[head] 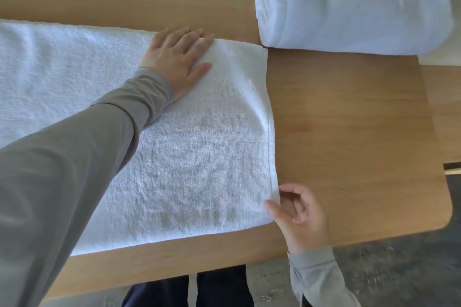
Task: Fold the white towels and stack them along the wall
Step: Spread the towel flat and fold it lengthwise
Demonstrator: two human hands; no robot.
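white towel lies flat, single visible layer, on a light wooden table; its long side runs off the left edge of view, its right hem ends about mid-table

left hand: palm down, fingers straight and close together, thumb out to the side, pressed flat on the towel near its far right corner. grey sleeve crosses the towel diagonally from the lower left

right hand: thumb and forefinger pinch the towel's near right corner at the hem; the other fingers curl loosely above the bare wood. corner looks barely lifted, rest of the hem flat on the table. second grey sleeve enters from the lower right

faint grey marks in a row on the towel close to its near edge; too blurred to read

bundle of folded white towels sits on the far right of the table, rounded fold facing left, layers visible at that end. the flat towel's far right corner lies just beside the bundle's near left corner; contact cannot be judged

below the table edge: dark trousers and grey speckled floor
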